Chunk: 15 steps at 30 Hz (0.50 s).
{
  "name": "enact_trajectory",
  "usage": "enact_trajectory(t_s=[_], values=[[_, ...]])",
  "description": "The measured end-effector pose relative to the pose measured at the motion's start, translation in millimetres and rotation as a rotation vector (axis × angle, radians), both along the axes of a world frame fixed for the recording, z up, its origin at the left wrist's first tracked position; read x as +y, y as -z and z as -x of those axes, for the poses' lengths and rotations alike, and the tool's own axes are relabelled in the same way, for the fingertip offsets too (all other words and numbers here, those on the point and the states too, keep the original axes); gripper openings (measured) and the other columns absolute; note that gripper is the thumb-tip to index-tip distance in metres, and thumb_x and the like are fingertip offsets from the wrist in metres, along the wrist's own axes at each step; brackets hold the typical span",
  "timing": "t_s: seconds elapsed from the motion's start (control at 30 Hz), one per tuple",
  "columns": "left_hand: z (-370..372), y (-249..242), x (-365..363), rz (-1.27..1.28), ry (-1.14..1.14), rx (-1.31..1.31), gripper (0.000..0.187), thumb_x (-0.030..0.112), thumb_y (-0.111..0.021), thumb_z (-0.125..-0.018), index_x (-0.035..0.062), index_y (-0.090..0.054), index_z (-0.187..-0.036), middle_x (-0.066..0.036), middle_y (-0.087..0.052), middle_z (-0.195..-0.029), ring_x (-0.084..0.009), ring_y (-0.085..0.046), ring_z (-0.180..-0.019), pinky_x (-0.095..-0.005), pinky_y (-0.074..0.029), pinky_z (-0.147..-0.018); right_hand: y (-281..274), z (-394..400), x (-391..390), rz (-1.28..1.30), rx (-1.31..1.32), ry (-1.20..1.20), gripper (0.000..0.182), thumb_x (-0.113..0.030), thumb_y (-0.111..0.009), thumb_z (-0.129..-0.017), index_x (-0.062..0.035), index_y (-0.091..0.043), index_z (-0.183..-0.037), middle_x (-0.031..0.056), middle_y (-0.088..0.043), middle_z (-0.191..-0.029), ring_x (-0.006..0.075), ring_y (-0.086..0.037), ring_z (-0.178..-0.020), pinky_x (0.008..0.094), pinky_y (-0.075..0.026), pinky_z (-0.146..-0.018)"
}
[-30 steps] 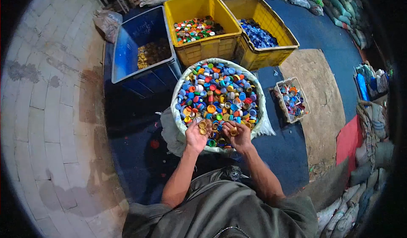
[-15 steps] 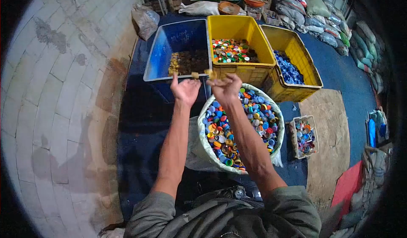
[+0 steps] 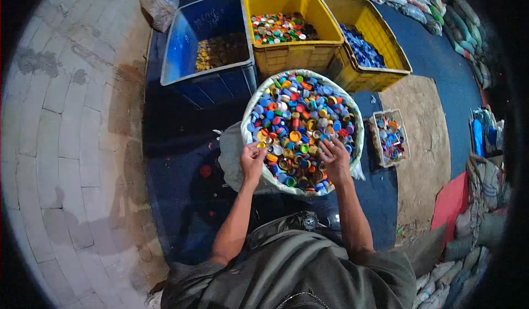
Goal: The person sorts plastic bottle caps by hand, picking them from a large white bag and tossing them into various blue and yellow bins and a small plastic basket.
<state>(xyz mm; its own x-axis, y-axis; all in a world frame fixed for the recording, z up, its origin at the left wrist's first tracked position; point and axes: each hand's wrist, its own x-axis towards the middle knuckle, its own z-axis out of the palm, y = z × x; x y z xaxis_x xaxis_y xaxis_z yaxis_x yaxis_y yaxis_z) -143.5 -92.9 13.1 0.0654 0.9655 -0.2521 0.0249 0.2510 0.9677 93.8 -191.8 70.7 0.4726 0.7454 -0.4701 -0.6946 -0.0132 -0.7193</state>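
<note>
A round white sack [image 3: 246, 108] with a rolled rim is full of bottle caps [image 3: 297, 123] in many colours. My left hand [image 3: 253, 163] is at the sack's left rim, fingers bent together around a yellow cap [image 3: 261, 145]. Over the right part of the caps is my right hand [image 3: 335, 159], its fingers spread and touching the caps. Beyond the sack stand a blue bin [image 3: 206, 74] with yellowish and brown caps, a yellow bin [image 3: 297, 48] with mixed caps, and a second yellow bin [image 3: 380, 75] with blue caps.
Right of the sack, a small white basket [image 3: 406, 138] of caps and bits stands beside a brown board [image 3: 421, 160]. A brick wall [image 3: 71, 160] runs along the left. Filled bags [image 3: 405, 3] are piled at the back right, and a red sheet [image 3: 449, 207] lies at the right.
Both hands have come back from near the blue and yellow bins, down to the sack. The yellowish caps in the air by my hands are gone from there. The view has tilted downward.
</note>
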Motion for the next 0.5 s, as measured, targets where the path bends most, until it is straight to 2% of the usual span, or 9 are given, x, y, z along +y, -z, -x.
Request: enact_trajectory(t_s=[0.07,0.1,0.13,0.17,0.2,0.23,0.27,0.3,0.5], values=[[-6,-1,-18,-0.098,0.092,0.155,0.045,0.015,-0.073,-0.077,0.0004,-0.052,-0.114,-0.005,-0.067,-0.092,-0.0132,-0.059,-0.078,-0.0279,-0.046,-0.07,16,-9,-42,0.117,-0.13,0.017,0.045,-0.016,-0.063,-0.086,-0.0021,-0.045,-0.125,0.0119,-0.057,-0.111,0.0186,-0.059,-0.098,0.0287,-0.049,-0.08],[-10,-2,-22,-0.15,0.137,0.264,0.047,0.015,-0.073,-0.076,0.0002,-0.051,-0.114,-0.005,-0.067,-0.092,-0.0139,-0.06,-0.079,-0.0283,-0.046,-0.07,22,-10,-57,0.189,-0.139,0.087,0.032,-0.011,-0.062,-0.087,-0.0034,-0.052,-0.116,0.0064,-0.059,-0.096,0.0135,-0.058,-0.082,0.0244,-0.048,-0.07],[-13,-5,-26,-0.205,0.181,0.373,0.048,0.014,-0.073,-0.075,0.0001,-0.051,-0.115,-0.005,-0.067,-0.093,-0.0146,-0.06,-0.079,-0.0288,-0.046,-0.07,26,-11,-73,0.193,-0.123,0.088,0.027,-0.011,-0.062,-0.087,-0.004,-0.053,-0.112,0.0049,-0.058,-0.092,0.0122,-0.056,-0.078,0.0237,-0.047,-0.066],[-18,-8,-27,-0.225,0.204,0.29,0.05,0.012,-0.075,-0.073,0.0002,-0.05,-0.115,-0.006,-0.068,-0.094,-0.0194,-0.06,-0.081,-0.0336,-0.047,-0.075,29,-12,-90,0.195,-0.107,0.09,0.023,-0.011,-0.062,-0.087,-0.0046,-0.054,-0.108,0.0033,-0.058,-0.088,0.0109,-0.055,-0.073,0.023,-0.045,-0.063],[-21,-6,-25,-0.336,0.229,0.392,0.052,0.012,-0.075,-0.072,0.0004,-0.05,-0.116,-0.006,-0.068,-0.095,-0.0209,-0.06,-0.084,-0.0352,-0.046,-0.078,28,-11,-99,0.198,-0.088,0.093,0.019,-0.011,-0.061,-0.087,-0.0052,-0.055,-0.104,0.0018,-0.058,-0.084,0.0096,-0.054,-0.068,0.0223,-0.044,-0.06],[-25,-3,-24,-0.449,0.254,0.491,0.053,0.011,-0.075,-0.072,0.0007,-0.049,-0.117,-0.006,-0.068,-0.095,-0.0224,-0.059,-0.086,-0.0368,-0.045,-0.081,30,-7,-102,0.266,-0.07,0.181,0.014,-0.01,-0.062,-0.086,-0.007,-0.055,-0.098,-0.0018,-0.054,-0.075,0.0057,-0.046,-0.057,0.0205,-0.038,-0.052],[-29,0,-22,-0.567,0.279,0.586,0.055,0.011,-0.075,-0.071,0.0009,-0.049,-0.118,-0.006,-0.068,-0.096,-0.0238,-0.059,-0.088,-0.0384,-0.044,-0.083,30,-5,-107,0.269,-0.069,0.194,0.014,-0.01,-0.062,-0.086,-0.0069,-0.055,-0.097,-0.0025,-0.052,-0.074,0.0051,-0.045,-0.055,0.0203,-0.038,-0.051],[-34,3,-20,-0.481,0.311,0.544,0.056,0.013,-0.075,-0.071,0.0046,-0.049,-0.12,-0.003,-0.067,-0.098,-0.027,-0.052,-0.104,-0.0412,-0.036,-0.094,27,-4,-110,0.27,-0.069,0.208,0.014,-0.01,-0.063,-0.086,-0.0069,-0.055,-0.097,-0.0031,-0.051,-0.073,0.0045,-0.043,-0.054,0.0202,-0.038,-0.05],[-48,17,-15,-0.491,0.458,0.682,0.064,0.014,-0.075,-0.073,0.0048,-0.044,-0.129,0.0,-0.068,-0.101,-0.0266,-0.049,-0.105,-0.0412,-0.035,-0.095,15,-6,-120,0.236,-0.159,0.206,0.02,-0.016,-0.067,-0.084,-0.0052,-0.056,-0.097,-0.0027,-0.051,-0.072,0.004,-0.044,-0.055,0.0177,-0.034,-0.047]])
